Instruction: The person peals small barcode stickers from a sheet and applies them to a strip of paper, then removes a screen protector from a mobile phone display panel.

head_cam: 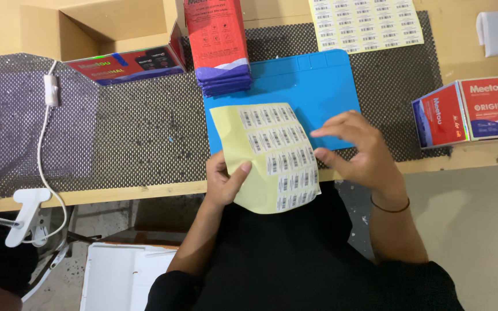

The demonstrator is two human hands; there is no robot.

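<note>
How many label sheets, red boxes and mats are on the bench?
Label sheets: 2 (one held by left hand and right hand, one at the back)
Red boxes: 2 ()
Blue mat: 1
Total: 5

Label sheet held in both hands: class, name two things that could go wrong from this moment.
1. The label sheet is held off the bench, pinched only at its lower edge by the left hand, so it may bend or crease while the right hand works at its right edge.
2. Labels there sit close together, so two might lift at once.
</note>
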